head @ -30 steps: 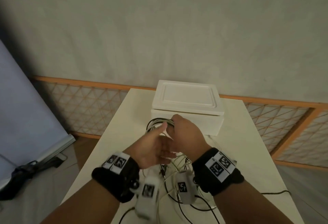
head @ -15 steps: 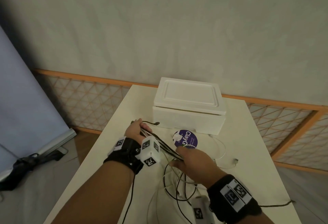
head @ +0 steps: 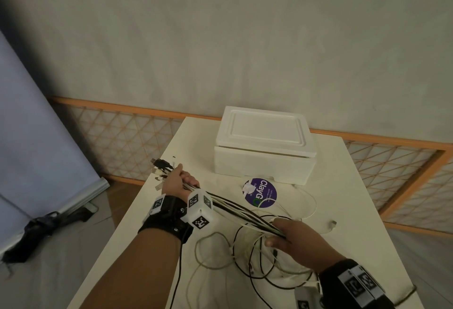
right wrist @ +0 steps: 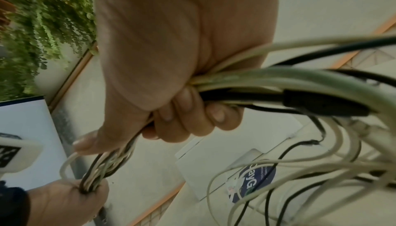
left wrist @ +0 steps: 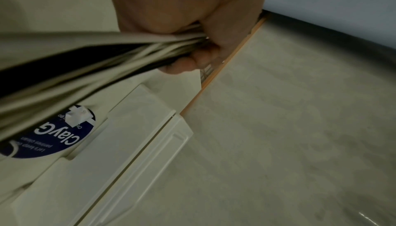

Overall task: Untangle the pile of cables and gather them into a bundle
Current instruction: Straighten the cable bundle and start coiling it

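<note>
Cables [head: 245, 213] over cream table [head: 343, 186], plastered wall [head: 245, 39] beyond

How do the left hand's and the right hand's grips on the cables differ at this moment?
The left hand grips the cables near their plug ends, which fan out just past its fist; the right hand grips farther down, where the strands run on into loose loops on the table. The left hand sits at the table's left edge; the right sits over the middle, nearer the person. Both are curled round the same straight, taut run of black and white strands.
</note>
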Demonstrator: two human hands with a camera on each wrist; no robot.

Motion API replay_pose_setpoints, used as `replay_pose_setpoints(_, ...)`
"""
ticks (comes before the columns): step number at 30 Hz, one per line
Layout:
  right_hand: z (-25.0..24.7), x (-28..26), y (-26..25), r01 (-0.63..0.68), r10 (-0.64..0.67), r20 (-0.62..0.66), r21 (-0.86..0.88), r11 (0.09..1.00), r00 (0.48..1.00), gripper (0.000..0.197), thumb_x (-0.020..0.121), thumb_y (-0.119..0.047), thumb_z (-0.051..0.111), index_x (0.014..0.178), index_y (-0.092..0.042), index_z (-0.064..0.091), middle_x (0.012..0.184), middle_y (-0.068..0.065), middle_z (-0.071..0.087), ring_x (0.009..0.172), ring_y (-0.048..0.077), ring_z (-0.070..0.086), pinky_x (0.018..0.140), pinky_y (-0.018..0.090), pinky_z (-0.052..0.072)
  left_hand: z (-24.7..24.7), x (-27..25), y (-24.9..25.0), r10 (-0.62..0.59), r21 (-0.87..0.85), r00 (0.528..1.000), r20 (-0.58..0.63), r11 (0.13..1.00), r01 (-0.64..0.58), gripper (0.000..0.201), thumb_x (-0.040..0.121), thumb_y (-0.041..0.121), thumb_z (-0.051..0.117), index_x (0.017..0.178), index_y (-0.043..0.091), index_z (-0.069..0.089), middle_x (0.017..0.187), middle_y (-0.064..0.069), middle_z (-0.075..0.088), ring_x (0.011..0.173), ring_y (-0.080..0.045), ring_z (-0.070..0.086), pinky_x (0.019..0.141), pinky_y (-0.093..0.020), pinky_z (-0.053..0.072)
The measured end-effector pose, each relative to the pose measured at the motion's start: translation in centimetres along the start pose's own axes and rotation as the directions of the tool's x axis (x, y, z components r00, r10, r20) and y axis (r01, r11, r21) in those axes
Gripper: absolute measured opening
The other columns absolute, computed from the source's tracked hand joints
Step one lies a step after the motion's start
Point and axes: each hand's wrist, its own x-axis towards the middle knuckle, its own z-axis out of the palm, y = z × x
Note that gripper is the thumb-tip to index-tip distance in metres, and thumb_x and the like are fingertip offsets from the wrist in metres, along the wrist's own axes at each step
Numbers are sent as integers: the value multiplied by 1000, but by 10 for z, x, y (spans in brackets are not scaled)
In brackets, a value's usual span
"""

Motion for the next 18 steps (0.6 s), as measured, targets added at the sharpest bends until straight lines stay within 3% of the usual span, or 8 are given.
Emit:
replay_pose_setpoints(4,4,8,3,-20,17,-48,-55,998,999,93,56,-98,12,88,-21,54,79,-8,59,74,7,55,65,23,41,-3,-5,0,31,-48,1000,3,998,-31,47,100,32,43,59,20,24,33,6,25,26,-10,26,34,-10,26)
replay_pose_setpoints(8,-2,17,0,-37,32,-55,-88,995,998,95,57,-98,9,92,-23,56,84,-7,62,78,9,57,71,29,48,-12,-9,8,24,-174,999,-34,984,-29,38,95,19,53,61,17,35,46,3,39,45,-14,44,46,-21,43)
replay_pose_setpoints(11,-7,19,0,-39,33,-57,-99,994,998,91,62,-96,13,97,-25,58,89,-6,64,82,10,59,75,32,50,-11,-17,15,34,-266,999,-28,963,-40,32,96,22,56,68,12,45,50,3,50,60,-10,56,48,-19,50)
replay_pose_setpoints(13,-9,18,0,-35,29,-69,-93,995,997,79,69,-89,24,101,-25,59,92,-7,65,85,10,60,76,32,50,-4,-28,16,81,-273,997,-7,959,-80,34,97,29,54,68,13,46,52,3,50,57,-8,57,49,-19,50)
replay_pose_setpoints(15,-10,19,-2,-37,30,-79,-89,995,996,56,80,-73,40,104,-26,59,95,-8,66,88,10,60,78,30,50,2,-37,14,102,-256,993,53,963,-85,40,97,37,52,63,16,44,50,6,47,48,-8,52,61,-26,51)
replay_pose_setpoints(16,-10,20,-1,-48,41,-76,-95,994,996,54,81,-72,42,105,-27,58,96,-9,65,89,11,60,78,29,49,5,-42,12,101,-218,990,101,973,-77,44,96,42,52,60,19,43,49,8,45,46,-8,51,66,-29,48)
replay_pose_setpoints(18,-14,20,-2,-98,96,-24,-82,992,995,76,64,-90,31,103,-30,55,92,-12,62,90,11,59,78,28,47,8,-48,8,111,-136,978,176,987,-88,47,93,47,53,56,21,39,49,8,40,44,-9,48,63,-29,39)
